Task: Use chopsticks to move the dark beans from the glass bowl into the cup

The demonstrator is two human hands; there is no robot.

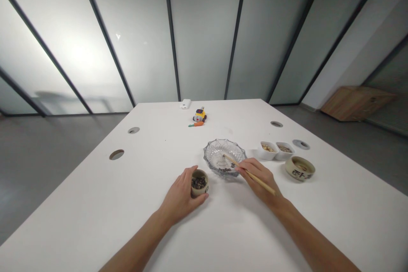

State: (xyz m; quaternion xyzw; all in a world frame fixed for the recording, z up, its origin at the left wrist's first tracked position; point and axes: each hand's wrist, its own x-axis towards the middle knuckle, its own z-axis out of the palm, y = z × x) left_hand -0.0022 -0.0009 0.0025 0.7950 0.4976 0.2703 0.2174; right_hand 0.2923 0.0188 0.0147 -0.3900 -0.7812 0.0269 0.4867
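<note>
Left hand on cup of dark bits, right hand with chopsticks over glass bowl

Five containers on the white table. One small cup, near side: many dark, seed-like bits; left hand curled around it, thumb and fingers on its sides. One scalloped glass bowl, just beyond: a few dark pieces toward its near side. Right hand pinches the chopsticks, tips inside the bowl's outline; one stick or two, can't tell; contact with the glass unclear. Two white dishes side by side, right of bowl: left dish has pale yellowish bits, right dish greyish-brown ones. One wide lettered bowl nearer; contents unclear. Farther back: one toy car, one toy carrot, one white object.
</note>
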